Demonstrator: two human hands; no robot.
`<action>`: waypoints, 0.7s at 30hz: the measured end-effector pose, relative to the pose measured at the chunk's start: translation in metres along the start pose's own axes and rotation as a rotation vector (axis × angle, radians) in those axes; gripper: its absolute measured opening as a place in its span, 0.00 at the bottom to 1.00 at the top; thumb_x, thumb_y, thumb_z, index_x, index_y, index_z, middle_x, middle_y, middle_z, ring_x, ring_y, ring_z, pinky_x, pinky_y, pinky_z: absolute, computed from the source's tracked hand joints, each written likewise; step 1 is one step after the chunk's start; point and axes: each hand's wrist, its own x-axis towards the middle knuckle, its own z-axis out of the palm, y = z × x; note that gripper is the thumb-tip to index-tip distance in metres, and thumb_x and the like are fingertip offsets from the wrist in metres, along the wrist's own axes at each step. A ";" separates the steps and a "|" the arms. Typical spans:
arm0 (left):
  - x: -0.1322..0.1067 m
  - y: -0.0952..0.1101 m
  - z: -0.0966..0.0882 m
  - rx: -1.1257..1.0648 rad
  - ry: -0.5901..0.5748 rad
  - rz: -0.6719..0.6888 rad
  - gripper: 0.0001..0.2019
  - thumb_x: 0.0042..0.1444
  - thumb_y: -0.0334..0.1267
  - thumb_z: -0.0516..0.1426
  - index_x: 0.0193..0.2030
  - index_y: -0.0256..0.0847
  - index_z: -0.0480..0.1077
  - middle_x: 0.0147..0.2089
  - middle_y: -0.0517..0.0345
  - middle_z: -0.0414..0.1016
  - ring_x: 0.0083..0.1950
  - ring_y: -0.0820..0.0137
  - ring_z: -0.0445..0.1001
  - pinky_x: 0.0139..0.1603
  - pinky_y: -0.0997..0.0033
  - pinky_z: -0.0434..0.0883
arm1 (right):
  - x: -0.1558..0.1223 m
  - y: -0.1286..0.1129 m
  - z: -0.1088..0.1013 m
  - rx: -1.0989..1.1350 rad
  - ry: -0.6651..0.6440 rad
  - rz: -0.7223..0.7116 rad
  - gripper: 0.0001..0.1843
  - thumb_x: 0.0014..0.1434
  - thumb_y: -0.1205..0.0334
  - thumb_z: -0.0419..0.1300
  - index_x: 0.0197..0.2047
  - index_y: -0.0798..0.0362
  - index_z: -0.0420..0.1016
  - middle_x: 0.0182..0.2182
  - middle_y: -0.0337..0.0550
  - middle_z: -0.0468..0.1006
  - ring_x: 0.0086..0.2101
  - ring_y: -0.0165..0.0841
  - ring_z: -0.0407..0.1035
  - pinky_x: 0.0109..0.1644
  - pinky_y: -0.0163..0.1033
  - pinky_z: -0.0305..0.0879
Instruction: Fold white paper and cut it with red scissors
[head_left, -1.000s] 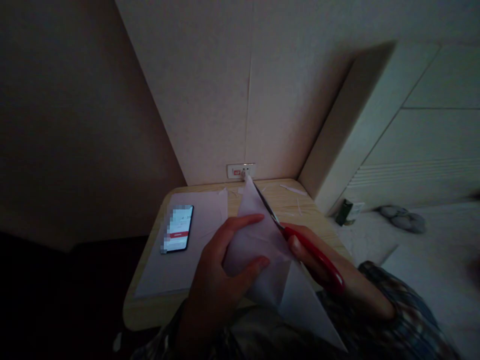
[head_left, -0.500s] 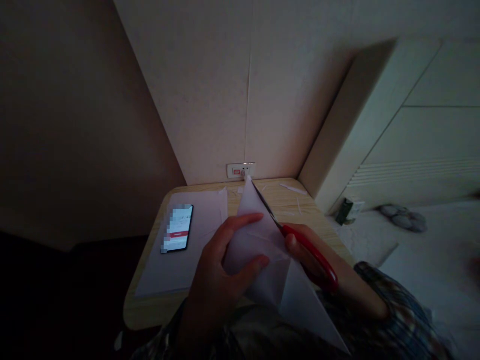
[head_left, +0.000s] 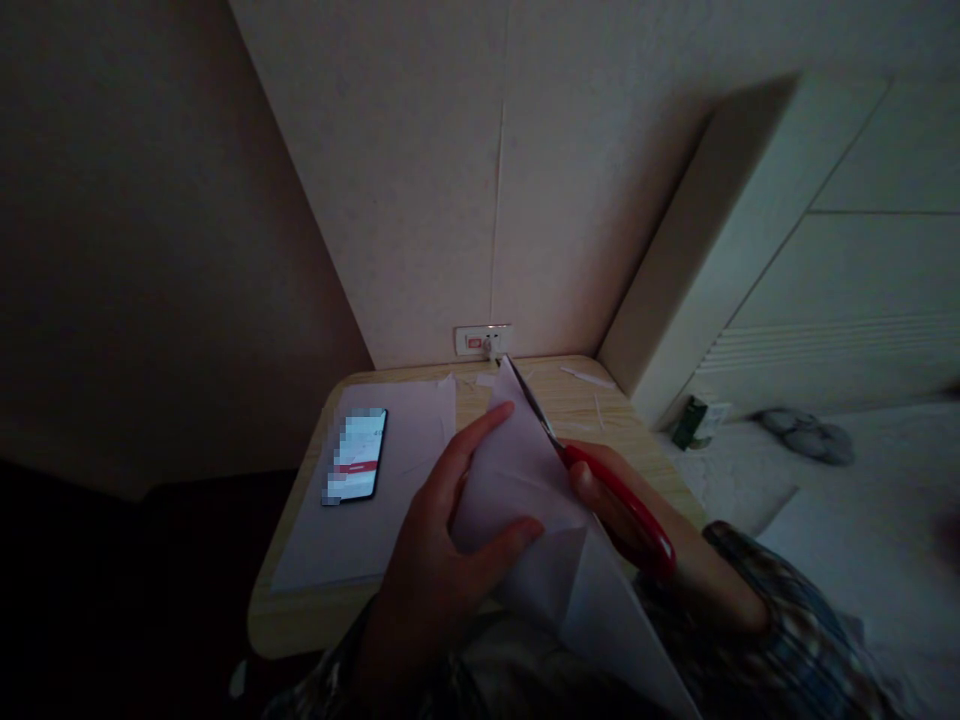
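A folded white sheet of paper point(head_left: 525, 480), its narrow tip pointing at the wall, is held up over the small table point(head_left: 300, 625). My left hand point(head_left: 442, 550) grips it from the left, thumb and forefinger lying across its face. In my right hand point(head_left: 600, 490) is a pair of scissors point(head_left: 630, 510) with red handles, my fingers wrapped round them. Their blades lie along the paper's right edge, close to the tip. How far the blades are apart is hard to see.
A phone point(head_left: 358, 456) with its screen lit rests on white paper sheets point(head_left: 315, 560) at the table's left. Paper scraps point(head_left: 587, 377) lie near the back edge. Behind is a wall socket point(head_left: 480, 340). To the right, a bed point(head_left: 750, 470) holds a small green box point(head_left: 690, 422).
The paper's tip has shifted slightly right, away from the socket. My left forefinger has slid a little up and left on the paper. The scissors stay almost in place.
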 end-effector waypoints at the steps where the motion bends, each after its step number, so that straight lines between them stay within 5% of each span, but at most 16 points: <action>1: 0.000 0.000 0.000 -0.004 -0.005 0.003 0.33 0.42 0.28 0.63 0.57 0.50 0.64 0.59 0.57 0.67 0.55 0.59 0.69 0.46 0.69 0.73 | 0.000 -0.001 0.001 -0.001 -0.011 0.009 0.25 0.58 0.39 0.45 0.28 0.47 0.74 0.22 0.39 0.73 0.29 0.37 0.70 0.29 0.38 0.68; 21: 0.002 -0.004 -0.003 0.116 -0.018 0.058 0.32 0.44 0.29 0.62 0.58 0.49 0.62 0.63 0.57 0.63 0.59 0.59 0.65 0.55 0.63 0.67 | 0.005 0.002 0.001 -0.092 0.006 -0.015 0.29 0.57 0.37 0.44 0.25 0.48 0.74 0.21 0.40 0.73 0.23 0.36 0.68 0.24 0.38 0.67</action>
